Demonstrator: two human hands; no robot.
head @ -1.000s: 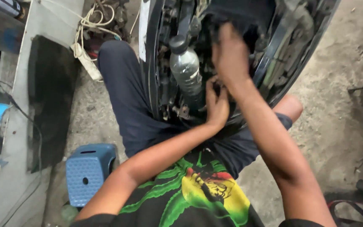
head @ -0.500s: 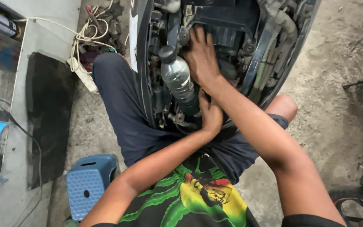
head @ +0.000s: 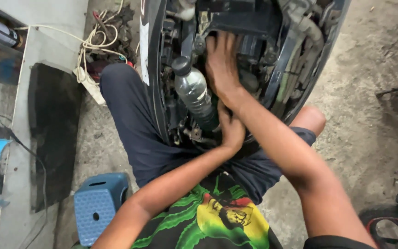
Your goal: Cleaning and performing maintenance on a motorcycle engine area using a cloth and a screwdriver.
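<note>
I sit with my legs around the open underside of a motorcycle (head: 295,69), its dark engine parts and hoses exposed. A clear plastic bottle (head: 194,92) with a dark cap stands wedged among the parts. My right hand (head: 222,64) reaches deep into the engine bay, fingers spread flat against a black box-like part. My left hand (head: 230,129) is lower, just right of the bottle's base, fingers curled around something hidden in the machinery. What either hand grips is not visible.
A small blue plastic stool (head: 98,205) stands at my lower left on the concrete floor. A grey concrete ledge (head: 33,60) runs along the left. Tangled cream cord (head: 93,41) lies beyond my left knee. A wheel (head: 392,221) shows at bottom right.
The view has shifted so the engine sits higher in the frame. My right hand has slid a little farther up into the engine; my left hand stays by the bottle's base.
</note>
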